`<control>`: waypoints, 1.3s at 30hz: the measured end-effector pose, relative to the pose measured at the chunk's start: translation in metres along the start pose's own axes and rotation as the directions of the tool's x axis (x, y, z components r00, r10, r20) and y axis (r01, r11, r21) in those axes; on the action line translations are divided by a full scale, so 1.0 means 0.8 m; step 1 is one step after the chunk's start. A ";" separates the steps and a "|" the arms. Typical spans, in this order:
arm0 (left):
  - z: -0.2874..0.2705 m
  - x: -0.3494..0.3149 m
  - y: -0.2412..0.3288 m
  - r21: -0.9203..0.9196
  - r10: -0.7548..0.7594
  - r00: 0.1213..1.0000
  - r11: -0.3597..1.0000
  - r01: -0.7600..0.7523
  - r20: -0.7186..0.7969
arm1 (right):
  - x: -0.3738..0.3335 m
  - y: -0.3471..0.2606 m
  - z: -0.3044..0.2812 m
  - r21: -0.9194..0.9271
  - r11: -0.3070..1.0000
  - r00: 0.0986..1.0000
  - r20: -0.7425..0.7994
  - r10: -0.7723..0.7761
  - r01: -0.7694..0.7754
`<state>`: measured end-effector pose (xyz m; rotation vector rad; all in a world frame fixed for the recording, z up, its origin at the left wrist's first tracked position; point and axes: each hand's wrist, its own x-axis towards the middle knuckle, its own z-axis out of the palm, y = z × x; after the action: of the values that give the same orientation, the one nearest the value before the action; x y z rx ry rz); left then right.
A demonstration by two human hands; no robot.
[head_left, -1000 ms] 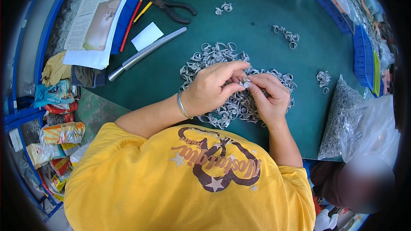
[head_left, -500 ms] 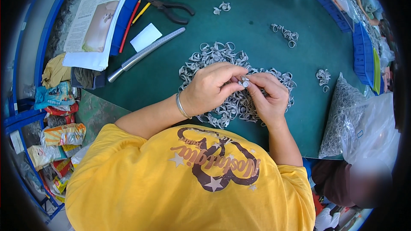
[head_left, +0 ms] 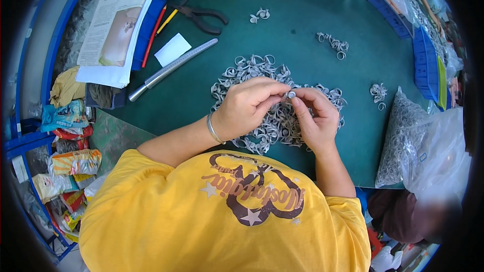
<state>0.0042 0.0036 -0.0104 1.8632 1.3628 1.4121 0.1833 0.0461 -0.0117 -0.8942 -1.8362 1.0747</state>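
A small silver-grey ring (head_left: 291,94) is pinched between the fingertips of both hands; its round flat face shows. My left hand (head_left: 249,105), with a silver bangle on the wrist, is closed on the ring's left side. From the right, my right hand (head_left: 318,116) grips it with thumb and fingers. Part of the ring is hidden by the fingertips. Under and around both hands spreads a big pile of similar grey rings (head_left: 277,128) on the green tabletop (head_left: 201,85).
A tapered metal ring stick (head_left: 174,69) lies left of the pile, near pliers (head_left: 202,17) and a white paper (head_left: 172,49). Small ring clusters (head_left: 333,44) lie farther off. At right stands a clear bag of rings (head_left: 401,141), beside blue bins (head_left: 426,63). Another person's dark sleeve (head_left: 390,214) shows lower right.
The ring has turned slightly and sits a little higher and to the right between my fingertips. Both hands stay over the pile, with the view shifted slightly.
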 end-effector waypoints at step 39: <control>-0.002 -0.003 -0.017 -0.175 -0.033 0.997 0.983 0.045 0.069 | 0.008 -0.010 -0.006 -0.118 0.980 0.987 0.032 -0.160 0.163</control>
<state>-0.0033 0.0067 -0.0219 1.7433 1.1947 1.3915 0.1834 0.0499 -0.0013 -0.7894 -1.9729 0.8845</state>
